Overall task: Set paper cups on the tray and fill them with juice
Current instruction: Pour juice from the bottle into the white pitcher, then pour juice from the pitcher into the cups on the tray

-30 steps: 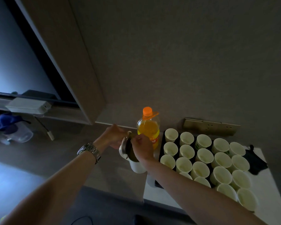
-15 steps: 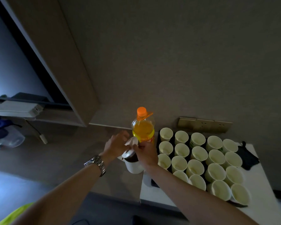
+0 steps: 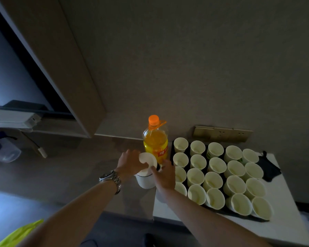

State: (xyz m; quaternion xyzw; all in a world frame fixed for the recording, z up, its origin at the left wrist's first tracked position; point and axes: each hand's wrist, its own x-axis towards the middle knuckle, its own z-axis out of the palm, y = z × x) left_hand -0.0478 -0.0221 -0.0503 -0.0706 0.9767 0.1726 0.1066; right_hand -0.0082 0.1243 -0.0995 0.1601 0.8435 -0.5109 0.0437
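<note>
My two hands meet over a white round kettle-like jug (image 3: 144, 180) at the left edge of the white tabletop (image 3: 282, 223): my left hand (image 3: 129, 162), with a steel wristwatch (image 3: 111, 178) on its wrist, holds the jug's white hinged lid (image 3: 147, 160) tilted up, fingers curled round its edge, while my right hand (image 3: 165, 174) pinches at the dark rim just under that lid. Immediately behind my fingers, touching distance from them, stands the clear plastic bottle of orange juice (image 3: 156, 145), upright, its orange cap on. Just right of my right hand sits the black tray (image 3: 172, 150), packed with white paper cups (image 3: 213, 180) standing upright in rows, the nearest ones against my wrist; whether they hold anything I cannot tell in this dim light. Beyond the tray lies a black cloth (image 3: 270, 169), and a brass socket plate (image 3: 223, 133) is on the grey wall (image 3: 185, 59) behind. Far left of my hands, a wooden cabinet panel (image 3: 48, 59) slants down to a shelf.
</note>
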